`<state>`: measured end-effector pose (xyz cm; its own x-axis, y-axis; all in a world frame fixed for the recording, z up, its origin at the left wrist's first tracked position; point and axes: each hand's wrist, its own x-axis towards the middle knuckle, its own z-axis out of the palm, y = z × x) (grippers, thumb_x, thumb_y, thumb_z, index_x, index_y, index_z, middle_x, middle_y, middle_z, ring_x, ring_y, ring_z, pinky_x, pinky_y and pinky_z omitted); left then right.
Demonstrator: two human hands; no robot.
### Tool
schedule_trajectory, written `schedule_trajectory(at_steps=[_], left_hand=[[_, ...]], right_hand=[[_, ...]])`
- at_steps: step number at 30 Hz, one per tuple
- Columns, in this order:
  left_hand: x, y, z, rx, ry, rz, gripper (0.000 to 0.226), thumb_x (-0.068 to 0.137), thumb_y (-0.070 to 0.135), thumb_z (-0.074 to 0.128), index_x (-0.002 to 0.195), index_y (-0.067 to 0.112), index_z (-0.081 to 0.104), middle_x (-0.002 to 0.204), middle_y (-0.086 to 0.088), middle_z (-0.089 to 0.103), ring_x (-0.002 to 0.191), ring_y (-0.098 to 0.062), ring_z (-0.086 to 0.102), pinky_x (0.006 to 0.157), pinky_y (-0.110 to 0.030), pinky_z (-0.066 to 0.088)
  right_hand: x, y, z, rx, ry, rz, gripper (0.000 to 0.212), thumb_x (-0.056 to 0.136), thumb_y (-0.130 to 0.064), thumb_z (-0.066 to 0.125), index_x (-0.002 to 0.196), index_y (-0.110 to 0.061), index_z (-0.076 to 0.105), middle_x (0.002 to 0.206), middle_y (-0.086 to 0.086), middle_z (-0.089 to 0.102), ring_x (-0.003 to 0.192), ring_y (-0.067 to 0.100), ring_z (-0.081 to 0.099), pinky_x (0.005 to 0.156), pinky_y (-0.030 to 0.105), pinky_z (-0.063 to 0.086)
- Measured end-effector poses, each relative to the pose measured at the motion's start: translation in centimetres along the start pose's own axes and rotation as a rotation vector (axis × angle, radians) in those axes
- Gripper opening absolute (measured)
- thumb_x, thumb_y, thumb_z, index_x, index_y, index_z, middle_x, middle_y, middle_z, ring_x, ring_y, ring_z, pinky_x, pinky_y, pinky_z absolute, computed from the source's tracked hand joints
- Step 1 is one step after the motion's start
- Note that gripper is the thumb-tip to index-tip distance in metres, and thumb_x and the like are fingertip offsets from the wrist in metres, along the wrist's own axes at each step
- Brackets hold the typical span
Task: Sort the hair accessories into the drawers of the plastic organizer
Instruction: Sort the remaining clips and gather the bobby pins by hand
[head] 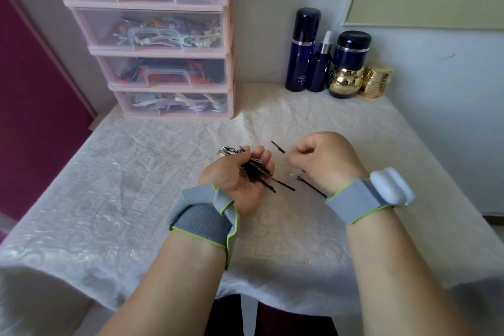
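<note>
My left hand [240, 180] lies palm up over the table, its fingers curled round a bundle of black bobby pins [255, 170] with some silver clips [226, 151] sticking out at the far end. My right hand [324, 158] is just to the right, fingers curled, pinching one black bobby pin [278, 147] that points up and left. Two loose bobby pins [312, 185] lie on the cloth between my wrists. The pink plastic organizer [230, 73] stands at the back left with its drawers closed and filled with hair accessories.
A white patterned cloth [136, 172] covers the table. Dark blue bottles [304, 49] and gold jars [376, 80] stand against the wall at the back right. A dark red panel [32, 90] is to the left of the table.
</note>
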<state>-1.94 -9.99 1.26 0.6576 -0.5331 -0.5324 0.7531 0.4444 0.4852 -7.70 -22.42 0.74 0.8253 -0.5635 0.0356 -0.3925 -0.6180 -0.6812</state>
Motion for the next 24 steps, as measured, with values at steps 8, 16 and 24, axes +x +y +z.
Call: schedule_trajectory(at_steps=[8,16,24], left_hand=[[-0.1,-0.9,0.8,0.045,-0.078,-0.067,0.009,0.092,0.004,0.048,0.086,-0.001,0.053,0.075,-0.012,0.055,0.070,-0.022,0.056,0.075,-0.035,0.049],[0.4,-0.5,0.3,-0.055,-0.020,-0.031,0.019,0.098,0.003,0.033,0.085,0.007,0.045,0.074,-0.007,0.050,0.066,-0.018,0.051,0.065,-0.028,0.041],[-0.1,0.2,0.0,-0.064,0.011,0.007,0.022,0.098,0.003,0.033,0.080,0.007,0.045,0.071,-0.007,0.050,0.065,-0.018,0.051,0.062,-0.027,0.041]], right_hand=[[-0.8,-1.4,-0.5,0.250,-0.058,-0.113,0.017,0.079,-0.028,0.066,0.064,-0.029,0.072,0.069,-0.005,0.071,0.069,0.009,0.064,0.066,0.021,0.050],[-1.5,0.6,-2.2,-0.193,-0.151,0.078,0.015,0.075,-0.036,0.071,0.069,-0.023,0.069,0.074,-0.003,0.068,0.074,0.015,0.062,0.062,0.022,0.044],[-1.3,0.3,-1.3,-0.268,-0.175,0.081,0.015,0.078,-0.028,0.066,0.072,-0.014,0.070,0.062,0.001,0.061,0.067,0.019,0.060,0.059,0.025,0.043]])
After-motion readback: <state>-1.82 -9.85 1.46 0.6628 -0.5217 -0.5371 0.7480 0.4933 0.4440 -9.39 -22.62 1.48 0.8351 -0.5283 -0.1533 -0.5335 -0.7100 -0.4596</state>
